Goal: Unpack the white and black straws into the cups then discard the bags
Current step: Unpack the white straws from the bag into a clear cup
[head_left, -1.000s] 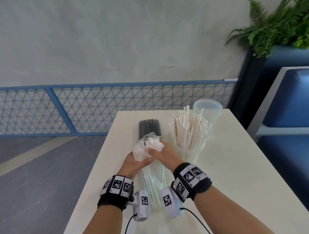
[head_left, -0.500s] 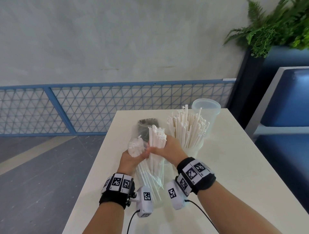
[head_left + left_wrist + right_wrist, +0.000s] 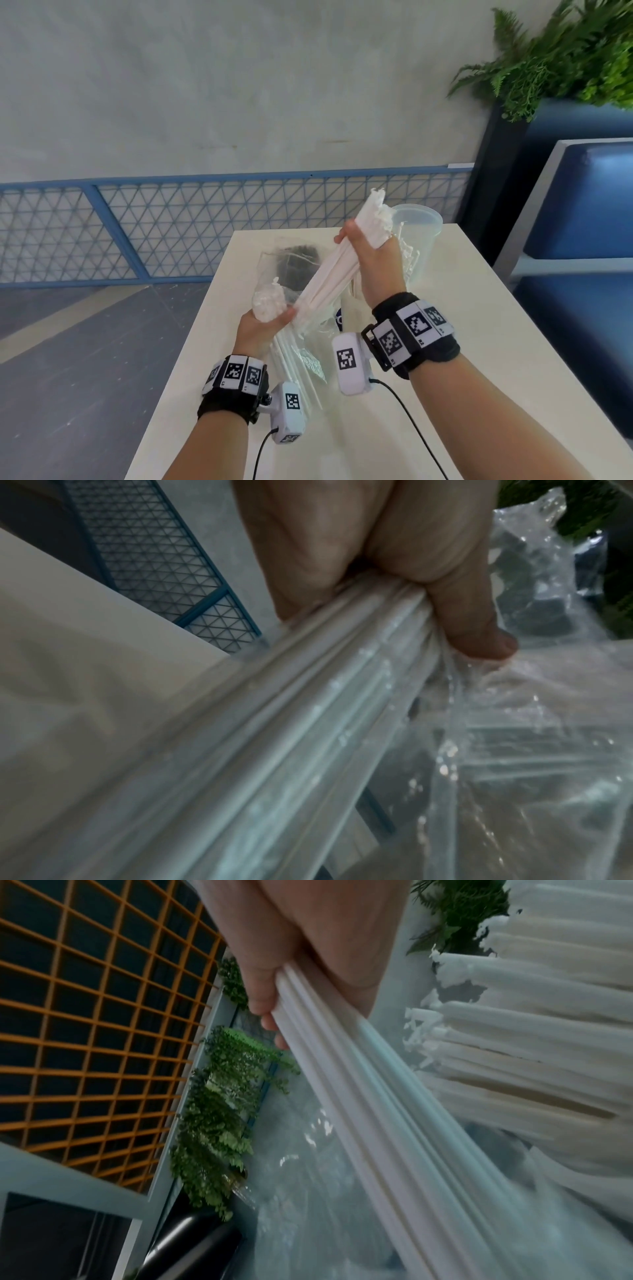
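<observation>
My right hand [image 3: 368,245] grips a bundle of white straws [image 3: 334,270] near its upper end and holds it slanted up to the right, half out of a clear plastic bag [image 3: 305,342]. My left hand [image 3: 265,320] clutches the bunched mouth of that bag [image 3: 514,723] low over the table; more white straws lie inside it. Behind my right hand stands a cup of white straws [image 3: 409,255], mostly hidden. A clear empty cup [image 3: 419,222] stands behind it. The bag of black straws [image 3: 294,262] lies flat on the table beyond my left hand.
The white table [image 3: 462,325] is narrow, with its left edge near my left wrist. A blue mesh railing [image 3: 154,226] runs behind it. A blue bench [image 3: 589,222] and a fern planter [image 3: 565,58] stand on the right.
My right hand has drawn the white straw bundle up and to the right out of the bag. My left hand has stayed low, holding the bag's mouth.
</observation>
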